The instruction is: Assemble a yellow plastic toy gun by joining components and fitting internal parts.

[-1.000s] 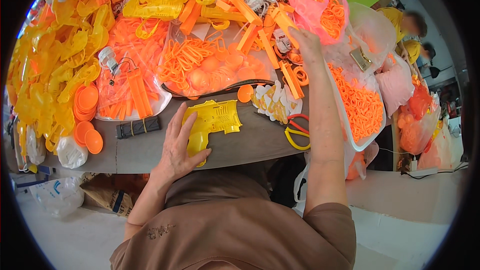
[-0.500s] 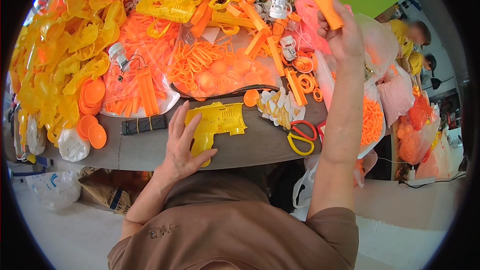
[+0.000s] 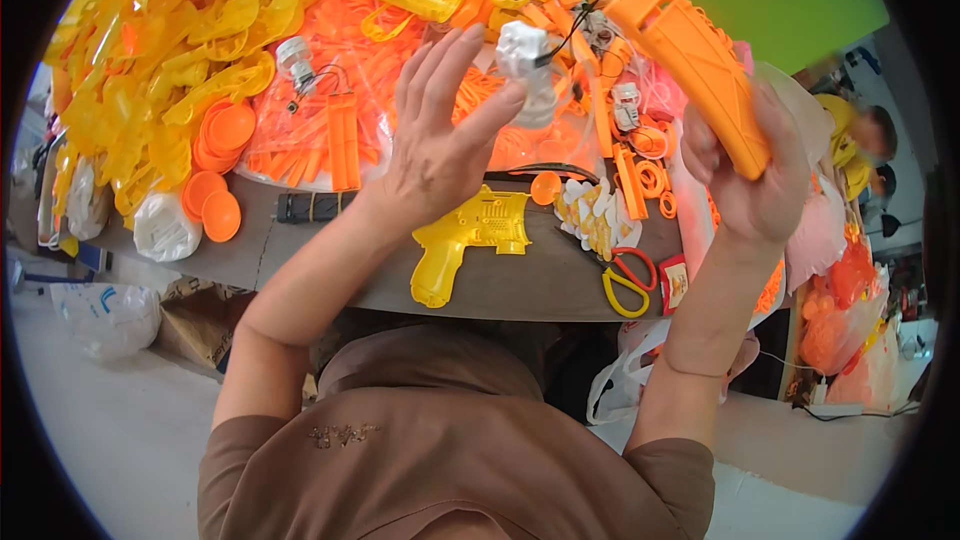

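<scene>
My right hand [image 3: 750, 165] is closed round the lower end of a long orange plastic case [image 3: 695, 70], held up and tilted at the right. A thin black wire runs from its upper end to a white plastic motor unit [image 3: 527, 70] hanging in the air, slightly blurred. My left hand [image 3: 440, 130] is raised beside that unit, its fingers spread and its thumb tip close to it; whether they touch I cannot tell. Below, a yellow toy-gun shell half [image 3: 468, 240] lies on the grey table with its inner side up, untouched.
Yellow shells [image 3: 150, 80] are heaped at the left, beside orange discs [image 3: 222, 210]. Bagged orange parts [image 3: 320, 90] lie behind my hands. Scissors [image 3: 630, 285] with red and yellow handles rest near the front edge [image 3: 540, 310]. People in yellow [image 3: 850, 140] are at the far right.
My left hand has left the yellow shell and risen to the white motor unit. My right hand has brought the orange case lower and closer, with the wired unit hanging from it.
</scene>
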`<state>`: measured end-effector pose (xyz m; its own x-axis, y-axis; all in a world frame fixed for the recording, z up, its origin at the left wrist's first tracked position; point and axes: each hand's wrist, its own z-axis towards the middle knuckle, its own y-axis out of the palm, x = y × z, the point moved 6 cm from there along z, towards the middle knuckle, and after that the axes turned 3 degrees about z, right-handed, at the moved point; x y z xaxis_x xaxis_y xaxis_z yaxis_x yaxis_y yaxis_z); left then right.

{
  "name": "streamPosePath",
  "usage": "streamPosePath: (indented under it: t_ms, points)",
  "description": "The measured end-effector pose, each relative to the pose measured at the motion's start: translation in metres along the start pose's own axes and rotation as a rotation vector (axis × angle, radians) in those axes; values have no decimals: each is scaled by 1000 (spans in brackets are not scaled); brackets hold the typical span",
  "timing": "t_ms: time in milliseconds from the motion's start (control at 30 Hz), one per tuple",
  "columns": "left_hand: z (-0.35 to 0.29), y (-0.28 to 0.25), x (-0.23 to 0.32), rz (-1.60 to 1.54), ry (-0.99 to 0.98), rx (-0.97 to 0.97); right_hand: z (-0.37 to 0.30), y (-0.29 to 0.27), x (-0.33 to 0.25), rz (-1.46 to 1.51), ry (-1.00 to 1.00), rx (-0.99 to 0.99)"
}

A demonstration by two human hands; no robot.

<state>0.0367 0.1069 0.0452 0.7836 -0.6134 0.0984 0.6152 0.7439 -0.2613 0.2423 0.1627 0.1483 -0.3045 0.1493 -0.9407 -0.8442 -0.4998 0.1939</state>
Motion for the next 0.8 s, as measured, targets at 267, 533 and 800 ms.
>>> streamPosePath:
  t_ms: [267, 533, 800]
  points:
    - [18, -25, 12, -197, 173, -206, -2, 15, 20, 265, 135, -118]
    - [20, -40, 2, -1160, -774, -359, 24, -33, 90, 22, 262, -43]
    - [19, -26, -23, -1380, -1157, -147, 21, -30, 147, 94, 484, -219]
